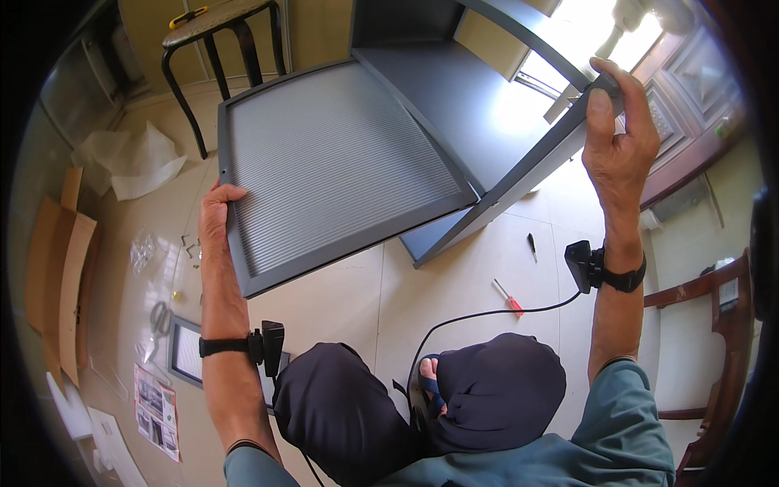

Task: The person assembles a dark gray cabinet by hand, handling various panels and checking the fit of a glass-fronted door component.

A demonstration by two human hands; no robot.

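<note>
A dark grey cabinet door with a ribbed translucent panel [333, 154] tilts out from a dark grey cabinet [442, 77]. My left hand [216, 215] is closed on the door's left edge, with the thumb over the front of its frame. At the other side, my right hand [623, 138] is wrapped round the end corner of the cabinet frame, its thumb and fingers on opposite faces. The door's right corner meets the cabinet's long edge; whether it is joined there I cannot tell. Both hands are raised in front of my knees.
On the floor lie a red-handled screwdriver [513, 303], a small black tool [531, 247], scissors [159, 318], a second framed panel [187, 351] and a printed leaflet [157, 412]. A cardboard box [57, 280] stands left, a stool with a yellow knife [188, 17] far left, a wooden chair [725, 341] right.
</note>
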